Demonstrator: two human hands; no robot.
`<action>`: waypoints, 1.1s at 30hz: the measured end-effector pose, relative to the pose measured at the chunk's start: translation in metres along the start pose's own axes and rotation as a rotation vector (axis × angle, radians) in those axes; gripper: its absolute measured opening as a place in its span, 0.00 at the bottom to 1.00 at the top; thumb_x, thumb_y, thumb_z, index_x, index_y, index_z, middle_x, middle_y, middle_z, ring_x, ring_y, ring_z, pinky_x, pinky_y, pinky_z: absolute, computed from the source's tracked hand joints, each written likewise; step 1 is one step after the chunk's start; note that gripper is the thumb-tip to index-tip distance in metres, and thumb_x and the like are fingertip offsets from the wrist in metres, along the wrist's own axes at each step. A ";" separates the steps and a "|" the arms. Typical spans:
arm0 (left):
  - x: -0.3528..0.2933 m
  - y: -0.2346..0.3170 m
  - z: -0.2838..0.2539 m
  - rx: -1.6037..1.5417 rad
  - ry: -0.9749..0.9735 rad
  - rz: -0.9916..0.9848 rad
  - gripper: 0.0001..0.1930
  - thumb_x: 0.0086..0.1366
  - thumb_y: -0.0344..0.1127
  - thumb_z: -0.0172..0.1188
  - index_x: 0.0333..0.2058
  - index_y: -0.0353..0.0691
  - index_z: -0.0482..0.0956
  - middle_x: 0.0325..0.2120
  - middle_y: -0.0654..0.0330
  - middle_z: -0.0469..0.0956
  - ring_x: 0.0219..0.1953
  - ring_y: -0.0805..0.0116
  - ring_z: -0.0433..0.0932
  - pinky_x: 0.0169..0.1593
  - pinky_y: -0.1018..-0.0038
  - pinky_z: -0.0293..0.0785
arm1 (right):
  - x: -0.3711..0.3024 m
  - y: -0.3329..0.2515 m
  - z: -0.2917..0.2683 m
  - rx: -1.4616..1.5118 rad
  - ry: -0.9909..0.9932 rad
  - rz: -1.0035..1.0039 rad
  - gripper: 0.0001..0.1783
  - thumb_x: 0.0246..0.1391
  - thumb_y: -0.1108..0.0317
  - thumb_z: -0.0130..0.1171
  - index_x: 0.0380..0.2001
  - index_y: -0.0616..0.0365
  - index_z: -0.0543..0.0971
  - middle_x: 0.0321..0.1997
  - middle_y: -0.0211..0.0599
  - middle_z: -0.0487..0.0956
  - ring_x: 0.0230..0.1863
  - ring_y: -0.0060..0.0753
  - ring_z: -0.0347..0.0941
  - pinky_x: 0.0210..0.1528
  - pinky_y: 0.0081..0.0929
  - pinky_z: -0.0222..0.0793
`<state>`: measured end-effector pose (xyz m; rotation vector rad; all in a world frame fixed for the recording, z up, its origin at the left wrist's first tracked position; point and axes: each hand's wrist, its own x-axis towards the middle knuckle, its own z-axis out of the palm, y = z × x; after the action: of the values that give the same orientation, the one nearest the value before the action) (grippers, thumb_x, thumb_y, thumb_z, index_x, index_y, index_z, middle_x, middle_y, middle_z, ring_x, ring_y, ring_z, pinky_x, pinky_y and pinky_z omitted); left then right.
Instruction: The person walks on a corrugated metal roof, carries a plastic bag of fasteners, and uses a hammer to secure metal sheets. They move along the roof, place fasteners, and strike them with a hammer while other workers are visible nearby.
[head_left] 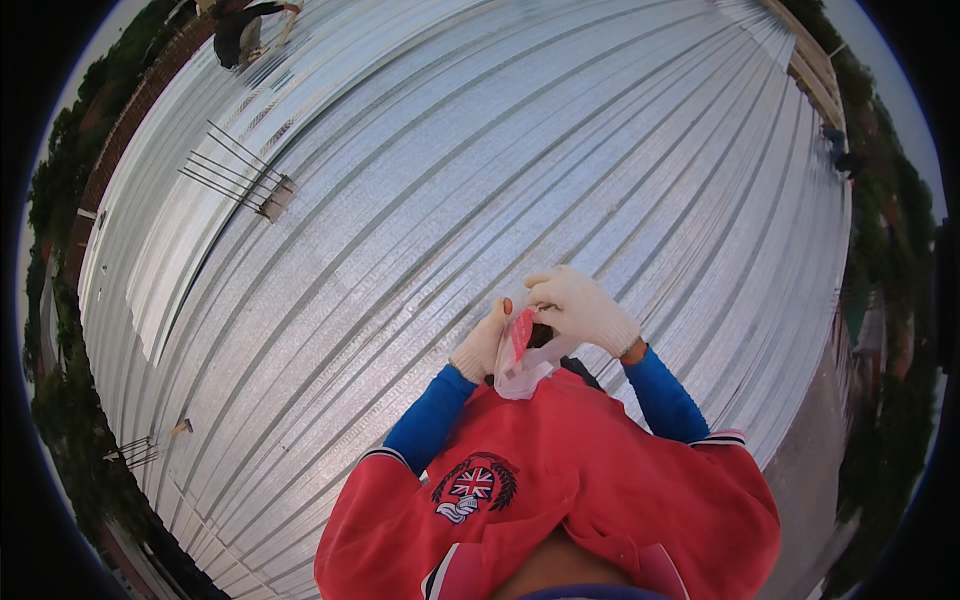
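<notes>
In front of my red shirt hangs a clear plastic bag [515, 382] with a pink-red patch on it. My left hand [480, 343], in a white knit glove, is closed on the bag's left side, and a brownish fingertip shows at its top. My right hand [582, 312], gloved the same way, curls over the bag's upper right edge with its fingers bent onto the plastic. Something dark shows between the hands behind the plastic; I cannot tell what it is. The right fingertips are partly hidden.
Ribbed metal decking [420, 220] spreads all around. Steel bars [232, 172] stick up through an opening at the left, with more bars [135, 452] at the lower left near a hammer-like tool [182, 427]. One person [240, 35] bends at the far left; another [842, 150] is at the right edge.
</notes>
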<state>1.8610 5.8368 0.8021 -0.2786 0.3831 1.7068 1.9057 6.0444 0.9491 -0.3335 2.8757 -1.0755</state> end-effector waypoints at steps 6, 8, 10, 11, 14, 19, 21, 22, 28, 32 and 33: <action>0.013 0.084 0.054 0.468 -0.134 0.089 0.32 0.81 0.55 0.51 0.73 0.38 0.64 0.66 0.53 0.74 0.65 0.60 0.75 0.68 0.64 0.73 | 0.077 0.016 -0.035 0.255 -0.002 0.219 0.10 0.56 0.63 0.64 0.36 0.58 0.85 0.40 0.43 0.85 0.44 0.52 0.80 0.50 0.45 0.76; 0.028 0.101 0.061 0.558 -0.065 0.150 0.30 0.80 0.46 0.52 0.73 0.38 0.64 0.65 0.56 0.74 0.64 0.65 0.74 0.68 0.65 0.73 | 0.108 0.030 -0.041 0.129 -0.004 0.232 0.11 0.57 0.60 0.62 0.34 0.56 0.85 0.37 0.43 0.83 0.43 0.52 0.80 0.47 0.47 0.75; 0.046 0.114 0.041 0.575 0.008 0.205 0.28 0.78 0.46 0.54 0.70 0.39 0.68 0.61 0.57 0.76 0.60 0.66 0.76 0.63 0.66 0.75 | 0.144 0.049 -0.042 0.023 -0.040 0.211 0.11 0.58 0.59 0.61 0.34 0.54 0.85 0.36 0.43 0.83 0.44 0.52 0.80 0.46 0.48 0.75; 0.058 0.121 0.024 0.579 0.054 0.216 0.26 0.77 0.47 0.56 0.67 0.39 0.71 0.58 0.58 0.77 0.56 0.67 0.77 0.60 0.67 0.76 | 0.163 0.064 -0.038 -0.018 -0.071 0.184 0.11 0.58 0.59 0.61 0.34 0.54 0.85 0.37 0.43 0.83 0.44 0.52 0.81 0.46 0.48 0.76; 0.092 0.150 -0.001 0.349 0.100 0.169 0.22 0.75 0.48 0.61 0.59 0.40 0.77 0.50 0.61 0.79 0.47 0.70 0.79 0.51 0.68 0.77 | 0.196 0.094 -0.054 -0.045 -0.090 0.112 0.12 0.57 0.58 0.62 0.35 0.53 0.85 0.38 0.42 0.84 0.45 0.52 0.81 0.46 0.49 0.76; 0.133 0.245 0.045 0.182 0.147 0.437 0.25 0.75 0.53 0.63 0.59 0.39 0.76 0.57 0.56 0.80 0.56 0.59 0.81 0.61 0.57 0.79 | 0.309 0.150 -0.078 0.038 -0.176 0.137 0.14 0.56 0.55 0.64 0.35 0.54 0.84 0.39 0.43 0.84 0.46 0.51 0.82 0.47 0.48 0.76; 0.150 0.283 0.089 0.214 0.135 0.516 0.31 0.76 0.55 0.60 0.64 0.37 0.73 0.61 0.52 0.78 0.59 0.54 0.80 0.63 0.54 0.78 | 0.344 0.164 -0.108 0.069 -0.167 0.118 0.17 0.56 0.53 0.64 0.38 0.55 0.84 0.41 0.45 0.85 0.48 0.51 0.82 0.48 0.47 0.76; 0.157 0.298 0.073 0.225 0.145 0.531 0.32 0.76 0.56 0.60 0.65 0.36 0.72 0.62 0.51 0.78 0.62 0.51 0.79 0.65 0.53 0.77 | 0.359 0.176 -0.121 0.061 -0.096 0.076 0.19 0.57 0.52 0.64 0.42 0.56 0.84 0.44 0.46 0.85 0.48 0.53 0.82 0.50 0.47 0.77; 0.194 0.375 0.086 0.150 0.114 0.612 0.33 0.77 0.56 0.57 0.68 0.36 0.69 0.64 0.49 0.77 0.65 0.49 0.78 0.67 0.50 0.76 | 0.409 0.225 -0.174 0.102 0.104 0.064 0.33 0.58 0.44 0.66 0.57 0.58 0.81 0.53 0.51 0.84 0.55 0.54 0.81 0.57 0.45 0.76; 0.211 0.413 0.082 0.096 0.153 0.648 0.30 0.79 0.54 0.54 0.67 0.36 0.71 0.63 0.47 0.77 0.64 0.48 0.78 0.69 0.50 0.74 | 0.415 0.239 -0.183 0.159 0.129 0.242 0.34 0.60 0.43 0.65 0.59 0.59 0.81 0.55 0.49 0.85 0.52 0.49 0.84 0.55 0.41 0.79; 0.218 0.423 0.075 0.094 0.158 0.641 0.29 0.79 0.54 0.54 0.66 0.36 0.71 0.63 0.48 0.78 0.64 0.48 0.78 0.68 0.50 0.74 | 0.419 0.240 -0.185 0.187 0.102 0.317 0.34 0.60 0.44 0.65 0.59 0.59 0.81 0.54 0.49 0.86 0.51 0.48 0.84 0.54 0.41 0.79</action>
<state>1.4096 6.0032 0.8256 -0.2353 0.7239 2.2911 1.4304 6.2475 0.9425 0.1852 2.7505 -1.3136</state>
